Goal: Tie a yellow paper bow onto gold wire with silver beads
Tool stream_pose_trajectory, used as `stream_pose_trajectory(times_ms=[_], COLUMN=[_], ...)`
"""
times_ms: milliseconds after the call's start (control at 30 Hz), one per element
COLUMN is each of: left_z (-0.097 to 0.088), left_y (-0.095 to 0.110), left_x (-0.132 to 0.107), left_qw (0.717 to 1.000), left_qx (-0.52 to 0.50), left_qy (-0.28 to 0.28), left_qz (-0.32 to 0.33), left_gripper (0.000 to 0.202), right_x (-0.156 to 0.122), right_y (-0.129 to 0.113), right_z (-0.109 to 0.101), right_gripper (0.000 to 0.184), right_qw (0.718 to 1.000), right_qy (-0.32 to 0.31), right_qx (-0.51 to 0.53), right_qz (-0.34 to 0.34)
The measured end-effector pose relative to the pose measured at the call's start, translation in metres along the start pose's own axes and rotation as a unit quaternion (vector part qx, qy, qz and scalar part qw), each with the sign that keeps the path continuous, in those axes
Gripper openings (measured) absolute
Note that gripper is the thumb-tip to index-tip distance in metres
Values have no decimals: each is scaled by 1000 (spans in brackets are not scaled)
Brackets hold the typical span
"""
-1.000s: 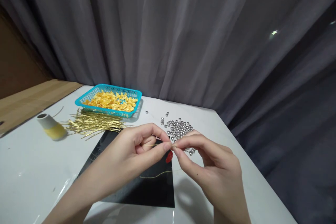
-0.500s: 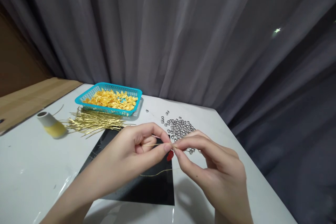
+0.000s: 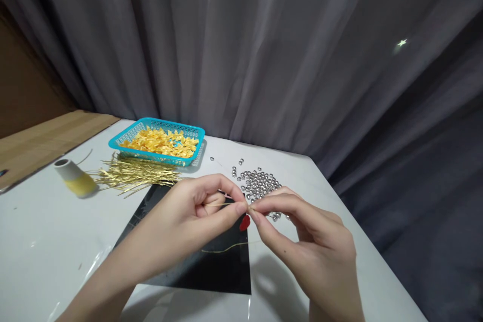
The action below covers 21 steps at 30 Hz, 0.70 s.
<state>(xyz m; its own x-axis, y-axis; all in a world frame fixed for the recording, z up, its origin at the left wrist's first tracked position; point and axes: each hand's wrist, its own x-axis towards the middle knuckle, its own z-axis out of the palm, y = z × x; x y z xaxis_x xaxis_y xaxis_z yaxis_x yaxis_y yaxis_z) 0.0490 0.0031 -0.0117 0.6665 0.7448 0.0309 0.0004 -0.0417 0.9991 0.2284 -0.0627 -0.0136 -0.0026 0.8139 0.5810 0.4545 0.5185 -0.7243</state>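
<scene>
My left hand (image 3: 211, 206) pinches a thin gold cord (image 3: 219, 205) between thumb and forefinger. Tip to tip with it, my right hand (image 3: 302, 226) is closed in a pinch on the same cord; the exact spot they grip is hidden by the fingertips. Just below the fingertips hangs a small red piece (image 3: 245, 223), partly covered. Another stretch of gold cord (image 3: 230, 248) curves beneath the hands, above a black sheet (image 3: 211, 271). Beyond my right hand lies a pile of small silver beads (image 3: 260, 183), partly hidden by its fingers.
A blue plastic basket (image 3: 113, 144) of yellow bow-shaped pieces (image 3: 162, 142) stands at the back left. In front of it lies a bundle of gold strips (image 3: 136, 175). A grey-and-yellow cone spool (image 3: 75, 178) stands at the left of the white table (image 3: 45, 241). A grey curtain (image 3: 241, 50) hangs behind.
Both hands keep their pinch at nearly the same place. The red piece shows slightly more and has turned a little. The whole view has shifted very slightly.
</scene>
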Motion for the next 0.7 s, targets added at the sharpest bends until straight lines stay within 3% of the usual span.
stream_pose_trajectory(times_ms=[500, 700], left_z=[0, -2], left_y=[-1, -1], left_x=[1, 2], left_qw=[1000, 1000], left_qx=[23, 25], left_qy=[1, 1], left_qz=[-1, -2], left_gripper=[21, 23], right_x=[3, 3], right_y=[3, 3], right_z=[-2, -3], right_gripper=[24, 23], right_qw=[996, 996], right_qy=[-8, -6], right_qx=[-46, -49], right_qz=[-81, -78])
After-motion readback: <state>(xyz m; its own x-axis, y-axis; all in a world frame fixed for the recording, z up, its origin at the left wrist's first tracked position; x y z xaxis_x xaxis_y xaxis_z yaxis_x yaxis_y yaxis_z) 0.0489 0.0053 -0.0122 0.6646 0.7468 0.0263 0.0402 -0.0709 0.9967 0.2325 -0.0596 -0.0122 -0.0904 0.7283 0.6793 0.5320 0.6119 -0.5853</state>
